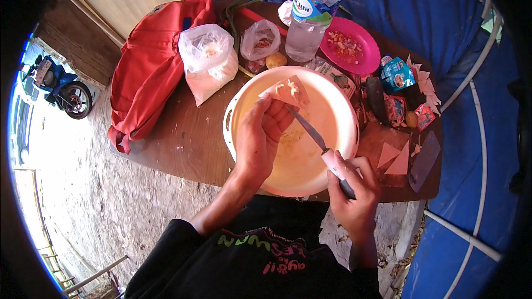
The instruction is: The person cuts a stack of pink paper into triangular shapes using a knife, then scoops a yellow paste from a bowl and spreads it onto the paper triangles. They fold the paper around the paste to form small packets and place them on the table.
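A thin sheet [281, 94] dabbed with pale filling [291, 87] is over the white basin [331, 102], its left corner pinched by the nearer left hand [260, 133]. The right hand [354, 188], lower right, closes around a knife [317, 137] — blade slanting up-left, tip just beside the sheet.

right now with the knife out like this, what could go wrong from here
The tip of the knife in the right hand sits close to the fingers of the left hand, so a slip could nick them. The pale bits on the small sheet in the left hand might slide off if it tips. The basin stands near the table's near edge, so a bump could possibly unsettle it.
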{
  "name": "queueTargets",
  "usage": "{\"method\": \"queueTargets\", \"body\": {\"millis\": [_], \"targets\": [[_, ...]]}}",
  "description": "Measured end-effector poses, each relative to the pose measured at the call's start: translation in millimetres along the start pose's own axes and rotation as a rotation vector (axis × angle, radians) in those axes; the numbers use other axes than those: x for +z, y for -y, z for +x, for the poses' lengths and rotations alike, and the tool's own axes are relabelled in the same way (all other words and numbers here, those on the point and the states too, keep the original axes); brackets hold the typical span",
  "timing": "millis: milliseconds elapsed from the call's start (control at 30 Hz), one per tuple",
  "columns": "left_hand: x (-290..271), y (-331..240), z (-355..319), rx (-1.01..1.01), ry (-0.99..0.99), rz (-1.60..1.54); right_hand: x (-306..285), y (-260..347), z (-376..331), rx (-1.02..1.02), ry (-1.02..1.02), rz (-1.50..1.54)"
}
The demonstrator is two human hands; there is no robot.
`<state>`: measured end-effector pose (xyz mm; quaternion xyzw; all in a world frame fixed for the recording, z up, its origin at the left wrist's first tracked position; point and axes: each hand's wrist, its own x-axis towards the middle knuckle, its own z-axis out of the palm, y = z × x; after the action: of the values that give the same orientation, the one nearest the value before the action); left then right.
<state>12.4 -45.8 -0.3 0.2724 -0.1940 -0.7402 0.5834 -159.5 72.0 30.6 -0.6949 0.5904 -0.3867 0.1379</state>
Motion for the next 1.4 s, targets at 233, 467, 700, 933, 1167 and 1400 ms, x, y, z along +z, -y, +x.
{"method": "queueTargets", "body": {"millis": [233,467,700,933,1167,1400], "targets": [[-22,-25,15,0.158,0.04,0.011,-37,-4,17,0.238,0.064,0.048],[-29,-27,28,0.3,0.05,0.165,-35,-13,52,0.13,0.446,-0.155],[-35,-31,31,0.239,-0.017,0.095,-24,-16,82,0.045,0.574,-0.323],[-39,-30,32,0.259,0.0,0.098,-25,-31,95,0.108,0.685,-0.252],[-36,-29,31,0.272,-0.01,0.112,-23,-51,103,0.105,0.803,-0.056],[-38,-31,34,0.242,-0.013,0.056,-53,-70,108,0.17,0.767,0.18]]}}
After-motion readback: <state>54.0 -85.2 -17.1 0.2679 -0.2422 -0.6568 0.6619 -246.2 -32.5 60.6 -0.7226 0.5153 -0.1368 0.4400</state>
